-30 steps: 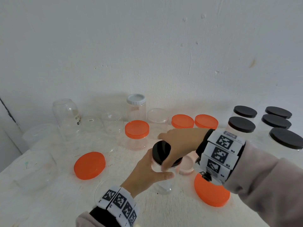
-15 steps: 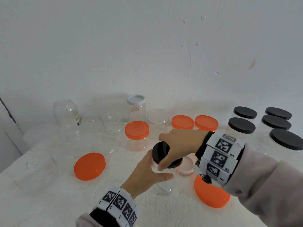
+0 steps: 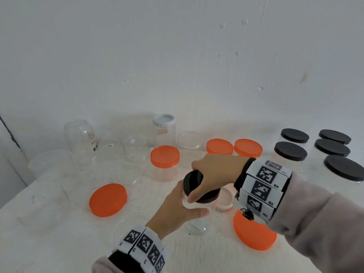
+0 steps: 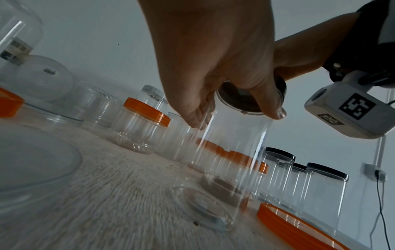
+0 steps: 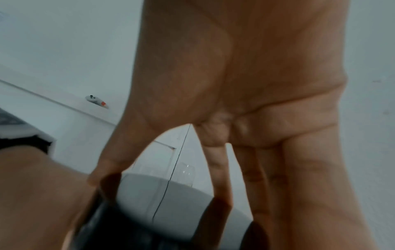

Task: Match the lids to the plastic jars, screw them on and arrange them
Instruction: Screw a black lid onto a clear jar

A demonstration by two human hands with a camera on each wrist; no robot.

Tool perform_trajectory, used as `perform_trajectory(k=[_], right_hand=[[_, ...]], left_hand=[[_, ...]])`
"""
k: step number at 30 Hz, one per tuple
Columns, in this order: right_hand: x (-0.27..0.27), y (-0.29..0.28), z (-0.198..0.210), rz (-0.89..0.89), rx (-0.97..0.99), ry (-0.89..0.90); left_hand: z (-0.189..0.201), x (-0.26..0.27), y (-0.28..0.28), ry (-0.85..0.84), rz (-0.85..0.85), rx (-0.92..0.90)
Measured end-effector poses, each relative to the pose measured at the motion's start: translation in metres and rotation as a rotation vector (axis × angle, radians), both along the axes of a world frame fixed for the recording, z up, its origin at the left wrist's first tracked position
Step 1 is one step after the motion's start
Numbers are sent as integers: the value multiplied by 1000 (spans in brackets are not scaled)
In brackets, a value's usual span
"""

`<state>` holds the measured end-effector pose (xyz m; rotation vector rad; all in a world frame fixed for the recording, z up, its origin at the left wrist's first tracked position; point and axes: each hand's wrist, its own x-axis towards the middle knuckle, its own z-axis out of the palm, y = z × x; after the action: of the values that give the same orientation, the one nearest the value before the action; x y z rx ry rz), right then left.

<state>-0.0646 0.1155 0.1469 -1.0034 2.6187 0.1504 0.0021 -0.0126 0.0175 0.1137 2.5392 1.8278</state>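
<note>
A clear plastic jar stands upright on the table in front of me. My left hand wraps round its upper wall, thumb to the front. A black lid sits on the jar's mouth. My right hand comes from above and grips the lid's rim with thumb and fingers. In the left wrist view the jar leans slightly and its bottom touches the table.
Loose orange lids lie left and right of the jar. Behind stand orange-lidded jars, a white-lidded jar, open clear jars and bowls at left, and several black-lidded jars at right. A wall is close behind.
Both hands stay on the jar and lid. The right hand's fingers have shifted slightly round the lid; the jar has not moved across the table.
</note>
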Motion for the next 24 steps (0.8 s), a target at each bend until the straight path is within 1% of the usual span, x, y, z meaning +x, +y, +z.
perform_trajectory(k=[2, 4, 7, 10, 14, 15, 17, 19, 22, 24], right_hand=[[0, 1, 8, 19, 80, -104], [0, 1, 13, 82, 122, -135], [-2, 1, 13, 125, 46, -109], [-2, 2, 8, 75, 11, -61], [1, 0, -6, 14, -36, 80], [0, 1, -5, 6, -32, 76], [-1, 3, 2, -5, 9, -33], [-2, 5, 10, 32, 67, -145], [-1, 4, 13, 125, 57, -140], [-2, 4, 11, 129, 21, -109]], left_hand=[[0, 0, 0, -1, 3, 4], [0, 0, 1, -5, 0, 6], [-1, 0, 1, -9, 2, 5], [-1, -1, 1, -7, 3, 3], [-1, 0, 0, -2, -4, 0], [-1, 0, 0, 0, -5, -2], [-2, 0, 0, -5, 1, 6], [-2, 0, 1, -8, 8, 4], [-2, -1, 1, -9, 7, 2], [-1, 0, 2, -7, 9, -10]])
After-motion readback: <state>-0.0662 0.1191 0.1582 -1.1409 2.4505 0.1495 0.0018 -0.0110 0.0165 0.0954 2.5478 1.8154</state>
